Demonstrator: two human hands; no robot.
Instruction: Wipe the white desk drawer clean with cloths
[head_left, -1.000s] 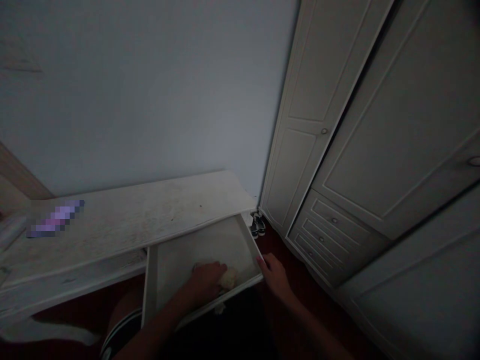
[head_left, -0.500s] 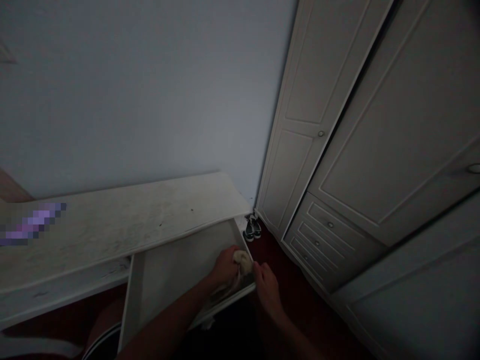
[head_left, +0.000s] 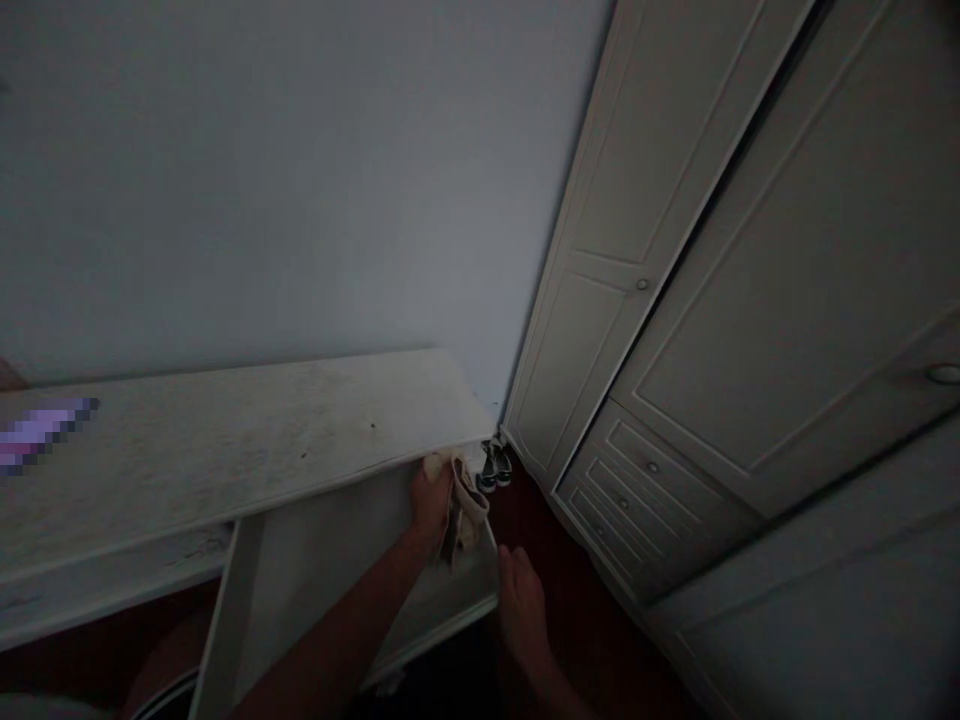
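Observation:
A beige cloth (head_left: 466,510) with folds and hanging ends is bunched in my left hand (head_left: 430,500). My left hand reaches into the pulled-out white drawer (head_left: 315,570) and is closed round the cloth at the drawer's far right corner. Part of the cloth lies over the drawer's right side. Outside that same side is my right hand (head_left: 523,605), its fingers stretched out along the drawer wall near the front corner. It holds nothing that I can see.
The drawer belongs to a white dresser (head_left: 247,430) with a worn, marked top against the wall. A blurred purple item (head_left: 41,430) lies on its left end. Dark shoes (head_left: 495,465) stand on the red floor, beside the white wardrobe (head_left: 667,440).
My left hand has moved the cloth away from the drawer's front toward its back right corner, and the cloth hangs more unfolded. My right hand stays beside the drawer, slightly lower in view.

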